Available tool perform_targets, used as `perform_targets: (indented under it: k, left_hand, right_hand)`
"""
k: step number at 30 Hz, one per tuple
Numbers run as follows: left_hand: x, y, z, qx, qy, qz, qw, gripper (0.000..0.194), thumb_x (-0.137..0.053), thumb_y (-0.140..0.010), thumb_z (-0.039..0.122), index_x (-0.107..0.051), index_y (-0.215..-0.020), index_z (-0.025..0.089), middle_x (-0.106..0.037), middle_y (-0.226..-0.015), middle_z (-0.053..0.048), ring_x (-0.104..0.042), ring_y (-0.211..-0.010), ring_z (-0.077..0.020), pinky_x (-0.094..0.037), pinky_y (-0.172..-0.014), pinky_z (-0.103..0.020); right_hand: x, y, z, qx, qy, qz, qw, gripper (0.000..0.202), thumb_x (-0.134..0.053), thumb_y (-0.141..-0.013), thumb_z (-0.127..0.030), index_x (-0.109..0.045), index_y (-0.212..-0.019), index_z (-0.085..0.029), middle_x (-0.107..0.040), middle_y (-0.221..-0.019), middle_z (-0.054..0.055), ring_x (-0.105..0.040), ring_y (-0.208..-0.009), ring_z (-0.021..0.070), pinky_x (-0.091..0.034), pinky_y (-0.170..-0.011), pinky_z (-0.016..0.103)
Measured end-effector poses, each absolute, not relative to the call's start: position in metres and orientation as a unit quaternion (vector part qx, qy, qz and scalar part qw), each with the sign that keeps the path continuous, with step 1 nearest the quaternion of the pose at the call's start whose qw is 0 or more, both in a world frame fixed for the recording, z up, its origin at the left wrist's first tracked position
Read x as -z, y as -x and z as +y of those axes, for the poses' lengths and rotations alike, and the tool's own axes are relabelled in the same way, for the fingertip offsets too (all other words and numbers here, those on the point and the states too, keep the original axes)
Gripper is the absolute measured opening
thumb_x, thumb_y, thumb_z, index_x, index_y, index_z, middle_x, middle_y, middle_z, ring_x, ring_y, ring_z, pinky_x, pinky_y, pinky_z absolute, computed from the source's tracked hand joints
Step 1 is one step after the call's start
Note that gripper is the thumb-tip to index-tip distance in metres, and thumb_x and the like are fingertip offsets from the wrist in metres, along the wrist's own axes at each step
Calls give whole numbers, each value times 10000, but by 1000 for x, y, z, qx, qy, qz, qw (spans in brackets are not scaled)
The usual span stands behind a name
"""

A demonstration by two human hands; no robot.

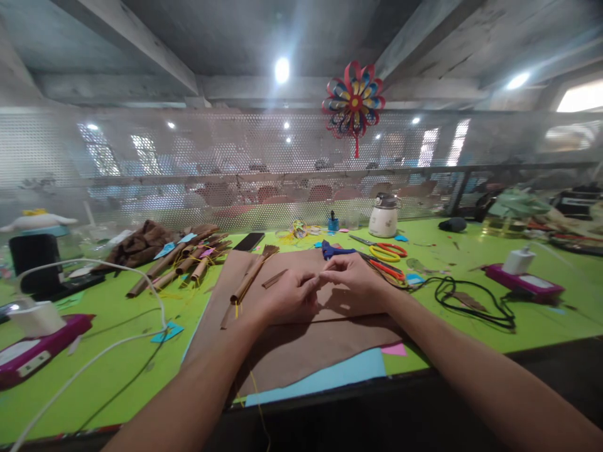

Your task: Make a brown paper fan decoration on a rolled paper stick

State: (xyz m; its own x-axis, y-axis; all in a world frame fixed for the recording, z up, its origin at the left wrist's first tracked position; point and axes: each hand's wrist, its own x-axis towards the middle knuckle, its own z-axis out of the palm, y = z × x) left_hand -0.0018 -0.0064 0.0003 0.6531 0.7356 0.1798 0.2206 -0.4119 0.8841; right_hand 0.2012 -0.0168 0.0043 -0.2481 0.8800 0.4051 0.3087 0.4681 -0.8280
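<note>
Left hand (294, 296) and right hand (358, 277) meet, fingertips together above brown paper sheet (292, 361); can't tell what's pinched. Rolled paper tube (249, 277) beside left forearm; careless sweep could crush it.

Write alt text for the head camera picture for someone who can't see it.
A person's left hand and right hand, fingertips close together, over brown paper on a green table. Brown rolls lie left, scissors right, a white jug and hanging flower ornament beyond.
</note>
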Motion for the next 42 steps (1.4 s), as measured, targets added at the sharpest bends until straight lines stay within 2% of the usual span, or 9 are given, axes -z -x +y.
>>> perform_targets:
  k: [5,9,13,22,26,29,33,37,42]
  left_hand:
    - [-5,2,-6,-279,-837,302,363,68,-591,-744,251,-636,-725,204,-572,-644,-38,-501,-658,-177,-364,-630,-280]
    - [-7,2,-3,-256,-814,331,403,271,-497,-850,385,-560,-660,203,-568,-591,-26,-505,-564,-152,-367,-576,-268]
    - [-3,3,3,-244,-766,331,495,308,-504,-858,457,-516,-690,200,-575,-579,-17,-538,-540,-146,-383,-550,-263]
    - [4,9,16,-238,-702,317,592,333,-577,-822,483,-507,-735,169,-682,-674,-92,-645,-587,-166,-379,-521,-246]
    - [7,10,18,-254,-688,323,598,305,-608,-803,436,-545,-705,154,-651,-601,-76,-593,-545,-140,-388,-527,-245]
    - [5,9,13,-273,-677,335,595,228,-609,-796,364,-575,-714,154,-659,-658,-63,-535,-543,-110,-364,-503,-226]
    - [1,5,3,-256,-644,334,639,203,-598,-796,367,-602,-755,168,-659,-760,-67,-511,-558,-108,-377,-499,-238]
    - [-3,2,-3,-241,-661,336,626,252,-589,-808,416,-611,-738,175,-630,-650,-57,-545,-569,-145,-407,-527,-268]
    - [-10,3,-5,-256,-702,319,583,308,-602,-803,445,-596,-748,142,-633,-641,-54,-585,-575,-138,-427,-563,-262]
  right_hand:
    - [-5,-207,-12,-333,433,-674,497,281,-718,-656,-421,-661,-648,-146,-557,-545,-14,-447,-520,99,-349,-518,244]
    - [-4,-212,-7,-347,426,-664,507,336,-723,-647,-469,-646,-627,-142,-530,-518,-21,-429,-499,91,-337,-508,244]
    - [-3,-212,-6,-354,426,-656,512,385,-713,-661,-509,-616,-591,-143,-511,-492,-24,-418,-468,83,-324,-490,240]
    - [1,-219,2,-361,438,-643,514,449,-679,-658,-582,-578,-571,-154,-539,-510,-9,-421,-462,86,-329,-494,243]
    - [4,-224,6,-332,452,-658,503,469,-621,-703,-604,-535,-550,-170,-485,-471,-28,-402,-453,89,-303,-489,244]
    - [5,-223,6,-325,455,-667,493,484,-580,-736,-616,-507,-544,-178,-477,-478,-29,-396,-449,90,-307,-486,245]
    - [4,-216,0,-330,460,-678,468,480,-545,-785,-596,-510,-558,-174,-484,-491,-24,-411,-459,93,-316,-494,242]
    - [1,-208,-7,-340,443,-693,456,450,-529,-828,-532,-547,-579,-157,-517,-524,-8,-444,-493,99,-347,-528,248]
    - [-1,-206,-11,-390,376,-711,448,261,-668,-750,-399,-651,-779,-140,-575,-631,-9,-497,-578,108,-394,-591,252]
